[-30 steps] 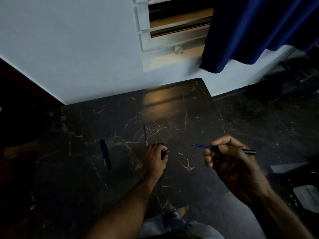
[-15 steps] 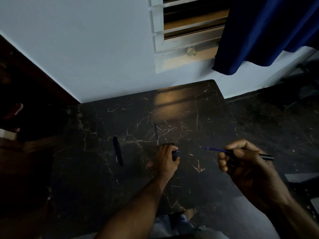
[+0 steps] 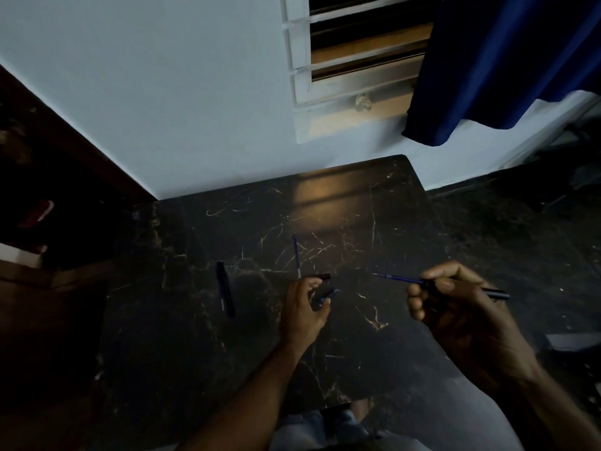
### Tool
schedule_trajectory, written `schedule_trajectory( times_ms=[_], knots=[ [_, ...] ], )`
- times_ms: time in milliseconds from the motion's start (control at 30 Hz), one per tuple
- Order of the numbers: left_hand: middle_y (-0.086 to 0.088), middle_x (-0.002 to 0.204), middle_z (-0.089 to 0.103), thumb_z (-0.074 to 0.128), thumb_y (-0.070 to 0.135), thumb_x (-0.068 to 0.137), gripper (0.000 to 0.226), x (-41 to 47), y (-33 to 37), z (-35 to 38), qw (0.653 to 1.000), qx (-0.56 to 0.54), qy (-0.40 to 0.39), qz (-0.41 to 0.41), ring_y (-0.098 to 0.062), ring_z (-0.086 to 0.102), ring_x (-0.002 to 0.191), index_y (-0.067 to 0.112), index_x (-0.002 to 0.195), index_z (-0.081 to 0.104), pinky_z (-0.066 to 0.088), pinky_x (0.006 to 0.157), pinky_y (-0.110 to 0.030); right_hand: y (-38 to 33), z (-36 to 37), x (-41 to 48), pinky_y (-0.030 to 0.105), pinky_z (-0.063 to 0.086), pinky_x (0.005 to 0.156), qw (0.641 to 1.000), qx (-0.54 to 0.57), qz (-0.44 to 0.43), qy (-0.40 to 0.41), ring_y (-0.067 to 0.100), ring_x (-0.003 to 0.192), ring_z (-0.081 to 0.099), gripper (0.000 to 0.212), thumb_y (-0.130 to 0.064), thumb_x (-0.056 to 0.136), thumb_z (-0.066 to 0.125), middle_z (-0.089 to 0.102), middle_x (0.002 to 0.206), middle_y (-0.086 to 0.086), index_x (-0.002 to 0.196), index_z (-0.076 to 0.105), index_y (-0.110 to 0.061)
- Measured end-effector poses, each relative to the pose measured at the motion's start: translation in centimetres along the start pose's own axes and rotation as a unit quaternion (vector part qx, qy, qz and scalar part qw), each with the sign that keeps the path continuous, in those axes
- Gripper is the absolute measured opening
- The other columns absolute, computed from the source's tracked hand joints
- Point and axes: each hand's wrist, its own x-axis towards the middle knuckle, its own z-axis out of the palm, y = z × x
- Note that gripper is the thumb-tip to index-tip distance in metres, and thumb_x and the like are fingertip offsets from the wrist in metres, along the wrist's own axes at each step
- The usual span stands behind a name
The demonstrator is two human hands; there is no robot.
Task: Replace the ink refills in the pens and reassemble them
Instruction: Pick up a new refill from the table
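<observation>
the right hand (image 3: 455, 307) has its fingers closed around a pen barrel (image 3: 468, 288), a thin blue refill (image 3: 398, 278) poking out leftward; light, slim, probably slick, best pinched mid-barrel; the left hand (image 3: 304, 309) curls loosely over a small dark pen piece (image 3: 325, 297) on the tabletop (image 3: 357, 222); a spare refill (image 3: 296, 255) lies just beyond; no containers.
</observation>
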Motion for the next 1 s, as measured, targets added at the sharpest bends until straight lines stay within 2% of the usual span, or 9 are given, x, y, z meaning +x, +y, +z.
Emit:
schedule_trajectory(
  times_ms=[133,233,300,400,600,700,833,933,1000],
  knots=[
    [0.012,0.105,0.075,0.081,0.011,0.094,0.043,-1.4,2.8,-2.4,0.987,-0.152,0.023,-0.051,0.005,0.071,0.092,0.044,0.113,0.063,0.056,0.073,-0.012,0.4,-0.5,0.1,0.032,0.059,0.062,1.0,0.0,-0.011,0.013,0.025,0.07,0.069,0.017,-0.004,0.087,0.055,0.07,0.081,0.021,0.086,0.072,-0.003],
    [0.013,0.093,0.077,0.08,0.014,0.091,0.028,-3.0,6.9,-4.4,0.951,-0.301,-0.013,-0.069,-0.005,0.073,0.086,0.036,0.106,0.074,0.06,0.077,-0.027,0.9,-0.9,0.2,0.032,0.059,0.061,1.0,-0.004,0.002,0.028,0.026,0.069,0.069,0.026,-0.001,0.088,0.048,0.07,0.08,0.022,0.085,0.074,-0.004],
    [0.007,0.091,0.076,0.081,0.026,0.088,0.026,-4.3,10.3,-6.3,0.911,-0.403,-0.067,-0.065,-0.01,0.072,0.088,0.032,0.113,0.077,0.06,0.075,-0.025,1.1,-0.8,0.5,0.033,0.059,0.062,1.0,-0.007,0.011,0.025,0.027,0.07,0.069,0.017,-0.004,0.087,0.057,0.07,0.082,0.024,0.086,0.073,-0.002],
    [-0.001,0.097,0.077,0.081,0.026,0.088,0.035,-5.5,14.2,-8.4,0.865,-0.484,-0.123,-0.052,-0.014,0.074,0.09,0.022,0.123,0.076,0.062,0.075,-0.028,1.6,-0.9,1.1,0.033,0.06,0.063,0.999,-0.021,0.02,0.031,0.028,0.072,0.07,0.015,-0.004,0.088,0.058,0.071,0.084,0.024,0.089,0.074,-0.002],
    [-0.008,0.099,0.083,0.081,0.027,0.087,0.019,-5.1,16.3,-9.8,0.863,-0.491,-0.11,-0.047,-0.017,0.078,0.084,0.02,0.105,0.083,0.063,0.069,-0.028,2.1,-0.4,1.9,0.035,0.06,0.063,0.998,-0.057,0.021,0.021,0.031,0.073,0.071,0.014,-0.001,0.088,0.06,0.072,0.086,0.027,0.09,0.075,-0.001],
    [-0.007,0.094,0.081,0.081,0.027,0.09,0.016,-4.4,15.3,-10.6,0.87,-0.476,-0.125,-0.027,-0.018,0.077,0.083,0.021,0.104,0.083,0.063,0.071,-0.031,2.1,0.0,2.2,0.035,0.06,0.063,0.998,-0.056,0.025,0.012,0.031,0.071,0.071,0.015,-0.012,0.078,0.074,0.072,0.086,0.027,0.089,0.075,-0.001],
    [-0.008,0.089,0.08,0.079,0.025,0.093,0.013,-3.0,14.2,-12.3,0.883,-0.449,-0.136,0.022,-0.018,0.075,0.079,0.02,0.104,0.082,0.063,0.072,-0.031,2.1,0.3,2.6,0.035,0.06,0.064,0.999,-0.042,0.023,-0.001,0.031,0.072,0.071,0.018,-0.012,0.077,0.072,0.071,0.087,0.028,0.09,0.075,0.0],
    [-0.005,0.087,0.08,0.078,0.025,0.09,0.011,-1.4,13.6,-14.3,0.88,-0.468,-0.08,0.027,-0.016,0.075,0.077,0.022,0.099,0.083,0.062,0.069,-0.03,1.6,0.2,2.8,0.032,0.059,0.064,1.0,-0.012,-0.003,0.003,0.027,0.073,0.07,0.013,-0.006,0.085,0.062,0.072,0.085,0.022,0.09,0.074,-0.001],
    [-0.001,0.088,0.079,0.076,0.024,0.09,0.01,-0.1,12.6,-16.0,0.852,-0.522,-0.028,0.008,-0.013,0.075,0.077,0.023,0.096,0.083,0.061,0.065,-0.026,0.9,-0.1,2.8,0.029,0.058,0.064,1.0,0.019,-0.018,0.009,0.023,0.072,0.069,0.017,-0.005,0.087,0.056,0.072,0.084,0.018,0.088,0.073,-0.004]
  ],
)
